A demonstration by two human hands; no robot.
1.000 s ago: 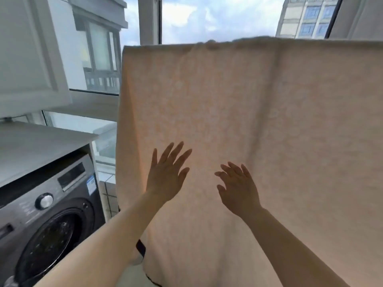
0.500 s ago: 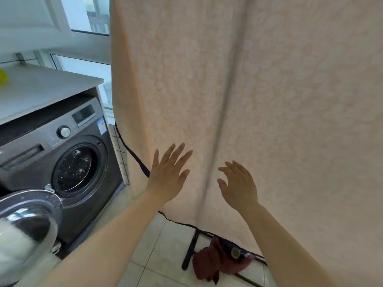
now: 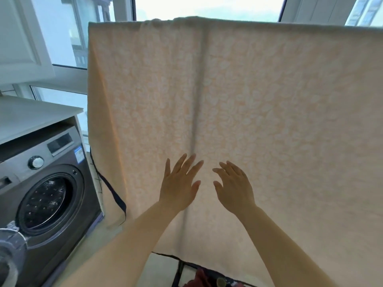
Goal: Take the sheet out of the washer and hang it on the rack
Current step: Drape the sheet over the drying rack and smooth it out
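Sheet: a pale peach, textured fabric sheet (image 3: 259, 104) hangs broad and flat over a high support along its top edge, in front of the windows; a vertical crease runs down its middle. A dark trim edges its lower left corner and bottom hem.
Rack: the black metal rack (image 3: 177, 272) shows only as a leg and bar below the sheet's hem; the top bar is covered by fabric.
Left hand: the left hand (image 3: 179, 186) is raised with fingers straight and spread, palm toward the sheet, just left of the crease. Contact with the fabric cannot be confirmed.
Right hand: the right hand (image 3: 234, 188) is raised beside it, fingers relaxed and slightly bent, holding nothing, palm toward the sheet. The two hands are near each other but apart.
Washer: a dark grey front-loading washer (image 3: 47, 183) stands at left under a white worktop (image 3: 31, 114); its round door (image 3: 9, 255) is swung open at lower left, and the perforated drum is visible.
Floor: a dark red cloth item (image 3: 204, 279) lies by the rack's foot, partly hidden.
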